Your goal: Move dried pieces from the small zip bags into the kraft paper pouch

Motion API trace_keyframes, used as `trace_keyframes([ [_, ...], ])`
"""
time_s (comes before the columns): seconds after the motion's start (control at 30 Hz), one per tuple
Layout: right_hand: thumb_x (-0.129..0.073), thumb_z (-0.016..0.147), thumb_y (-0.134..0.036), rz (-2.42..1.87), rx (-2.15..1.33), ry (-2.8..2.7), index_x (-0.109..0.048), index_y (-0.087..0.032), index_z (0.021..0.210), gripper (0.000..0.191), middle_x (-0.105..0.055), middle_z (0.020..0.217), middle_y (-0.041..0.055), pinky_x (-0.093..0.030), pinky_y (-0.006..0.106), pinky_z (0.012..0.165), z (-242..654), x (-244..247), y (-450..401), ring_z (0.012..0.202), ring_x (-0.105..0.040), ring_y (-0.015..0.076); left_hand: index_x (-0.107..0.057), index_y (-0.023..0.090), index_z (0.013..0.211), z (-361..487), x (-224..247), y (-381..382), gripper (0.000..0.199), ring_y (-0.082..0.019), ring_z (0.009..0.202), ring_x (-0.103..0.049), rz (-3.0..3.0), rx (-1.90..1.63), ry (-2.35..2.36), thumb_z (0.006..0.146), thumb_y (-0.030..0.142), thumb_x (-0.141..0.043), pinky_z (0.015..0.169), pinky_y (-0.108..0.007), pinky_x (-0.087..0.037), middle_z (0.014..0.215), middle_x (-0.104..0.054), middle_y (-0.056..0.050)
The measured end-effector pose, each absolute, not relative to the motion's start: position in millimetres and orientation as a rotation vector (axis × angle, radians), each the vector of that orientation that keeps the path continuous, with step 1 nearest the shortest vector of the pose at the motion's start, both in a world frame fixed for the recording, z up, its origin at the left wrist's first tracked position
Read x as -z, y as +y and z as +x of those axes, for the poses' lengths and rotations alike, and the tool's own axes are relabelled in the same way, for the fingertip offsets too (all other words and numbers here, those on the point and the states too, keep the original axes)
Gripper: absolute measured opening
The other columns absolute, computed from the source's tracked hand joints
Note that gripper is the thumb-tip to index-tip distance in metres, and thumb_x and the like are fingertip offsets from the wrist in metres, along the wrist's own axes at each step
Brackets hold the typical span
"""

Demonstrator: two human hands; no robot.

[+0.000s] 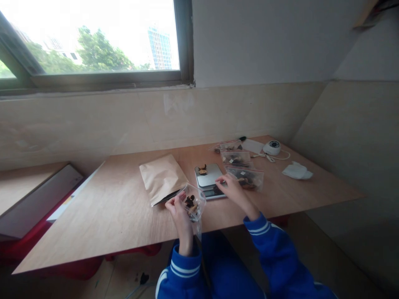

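Observation:
My left hand [179, 209] pinches the edge of a clear plastic bag [195, 203] that has dark and tan dried pieces inside. A flat digital scale [209, 176] lies just beyond, with a small dried piece [203, 169] on its plate. Over the scale's right front corner is my right hand [229, 186], its fingers bent close together; whether anything small is between them cannot be made out. Left of the scale lies a brown paper bag [163, 176], its dark opening toward my left hand.
Several zip bags of dried pieces, one being the nearest bag [257, 176], lie right of the scale. Farther right are a white dome device [272, 148] with a cable and a crumpled white tissue [297, 170]. The wooden table [124, 216] has a wall behind it.

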State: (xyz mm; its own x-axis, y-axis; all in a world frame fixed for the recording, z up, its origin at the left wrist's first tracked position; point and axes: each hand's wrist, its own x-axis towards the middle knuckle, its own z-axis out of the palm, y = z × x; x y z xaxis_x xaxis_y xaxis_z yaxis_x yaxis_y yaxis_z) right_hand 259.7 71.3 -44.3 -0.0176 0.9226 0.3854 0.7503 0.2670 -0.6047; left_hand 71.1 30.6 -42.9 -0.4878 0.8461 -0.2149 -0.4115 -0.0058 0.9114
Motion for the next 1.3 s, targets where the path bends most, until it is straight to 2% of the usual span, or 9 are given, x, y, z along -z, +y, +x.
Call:
trace_keyframes([
  [0.17, -0.065, 0.079, -0.029, -1.787, -0.045, -1.892, -0.064, -0.020, 0.085, 0.011, -0.060, 0.091, 0.0104, -0.043, 0.040, 0.076, 256, 73, 62, 0.089, -0.056, 0.0288, -0.040, 0.023, 0.089, 73, 44, 29, 0.018, -0.020, 0.100, -0.062, 0.524, -1.671, 1.295, 0.086, 0.038, -0.049, 0.084, -0.040, -0.051, 0.100, -0.063, -0.006],
  [0.4, -0.061, 0.083, -0.025, -1.847, 0.088, -1.989, -0.065, -0.019, 0.089, 0.009, -0.060, 0.094, 0.0094, -0.041, 0.038, 0.076, 240, 70, 58, 0.093, -0.055, 0.0281, -0.042, 0.023, 0.089, 72, 45, 28, 0.020, -0.019, 0.097, -0.063, 0.538, -1.659, 1.324, 0.086, 0.041, -0.050, 0.085, -0.039, -0.049, 0.098, -0.064, -0.004],
  [0.6, -0.063, 0.084, -0.028, -1.593, -0.237, -1.841, -0.068, -0.020, 0.089, 0.010, -0.063, 0.091, 0.0058, -0.043, 0.037, 0.080, 233, 37, 48, 0.090, -0.060, 0.0233, -0.043, 0.023, 0.089, 74, 43, 28, 0.018, -0.018, 0.100, -0.061, 0.546, -1.657, 1.308, 0.086, 0.038, -0.051, 0.086, -0.039, -0.048, 0.099, -0.063, -0.004],
  [0.83, -0.066, 0.082, -0.041, -1.153, -0.584, -1.847, -0.068, -0.025, 0.102, 0.026, -0.064, 0.097, 0.0034, -0.048, 0.031, 0.080, 217, -12, 38, 0.085, -0.060, 0.0171, -0.043, 0.022, 0.088, 75, 38, 26, 0.015, -0.018, 0.099, -0.062, 0.556, -1.650, 1.317, 0.086, 0.035, -0.051, 0.089, -0.038, -0.047, 0.099, -0.063, -0.004],
  [0.97, -0.051, 0.091, -0.037, -1.104, -0.590, -1.834, -0.065, -0.023, 0.108, 0.026, -0.063, 0.106, 0.0059, -0.051, 0.029, 0.076, 223, 6, 69, 0.093, -0.061, 0.0172, -0.042, 0.022, 0.089, 72, 42, 27, 0.019, -0.019, 0.099, -0.062, 0.544, -1.671, 1.294, 0.086, 0.038, -0.052, 0.086, -0.038, -0.048, 0.099, -0.063, -0.004],
  [1.03, -0.048, 0.092, -0.029, -1.183, -0.423, -1.810, -0.063, -0.020, 0.112, 0.027, -0.061, 0.113, 0.0091, -0.048, 0.033, 0.088, 228, 24, 97, 0.106, -0.058, 0.0196, -0.041, 0.022, 0.088, 71, 44, 27, 0.019, -0.018, 0.097, -0.062, 0.543, -1.685, 1.282, 0.086, 0.038, -0.051, 0.086, -0.038, -0.048, 0.098, -0.063, -0.004],
  [1.13, -0.056, 0.085, -0.020, -1.347, -0.259, -1.969, -0.059, -0.014, 0.122, 0.037, -0.051, 0.133, 0.0158, -0.036, 0.039, 0.105, 232, 49, 140, 0.125, -0.046, 0.0251, -0.041, 0.022, 0.087, 70, 45, 26, 0.019, -0.018, 0.095, -0.063, 0.555, -1.688, 1.290, 0.086, 0.039, -0.051, 0.086, -0.037, -0.048, 0.097, -0.064, -0.005],
  [1.2, -0.056, 0.085, -0.019, -1.447, -0.225, -2.079, -0.058, -0.013, 0.123, 0.039, -0.049, 0.136, 0.0166, -0.035, 0.037, 0.106, 232, 58, 161, 0.127, -0.045, 0.0247, -0.042, 0.022, 0.088, 69, 44, 25, 0.020, -0.018, 0.095, -0.063, 0.562, -1.681, 1.301, 0.086, 0.040, -0.051, 0.085, -0.037, -0.048, 0.095, -0.064, -0.004],
  [1.3, -0.059, 0.084, -0.020, -1.517, -0.191, -2.143, -0.059, -0.013, 0.120, 0.037, -0.058, 0.124, 0.0154, -0.039, 0.033, 0.100, 230, 62, 174, 0.118, -0.052, 0.0227, -0.043, 0.022, 0.088, 68, 43, 23, 0.021, -0.018, 0.094, -0.063, 0.562, -1.670, 1.316, 0.086, 0.042, -0.051, 0.084, -0.037, -0.048, 0.094, -0.063, -0.003],
])
